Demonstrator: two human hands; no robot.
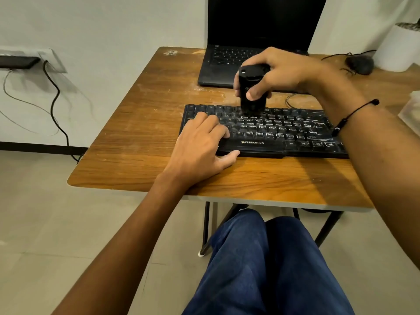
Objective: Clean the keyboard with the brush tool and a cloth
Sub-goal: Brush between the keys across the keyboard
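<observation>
A black dusty keyboard (pixel 272 130) lies across the wooden table (pixel 141 142). My right hand (pixel 279 71) grips a black brush tool (pixel 251 92) held upright, its lower end touching the top key rows near the keyboard's middle. My left hand (pixel 200 146) rests flat on the keyboard's left end, fingers spread over the keys and thumb along the front edge. No cloth is clearly in view.
A black laptop (pixel 227 62) stands open behind the keyboard. A black mouse (pixel 360 63) with its cable and a white pot (pixel 400 46) sit at the back right. A pale object (pixel 412 110) is at the right edge. Cables hang from a wall socket (pixel 52 60) on the left.
</observation>
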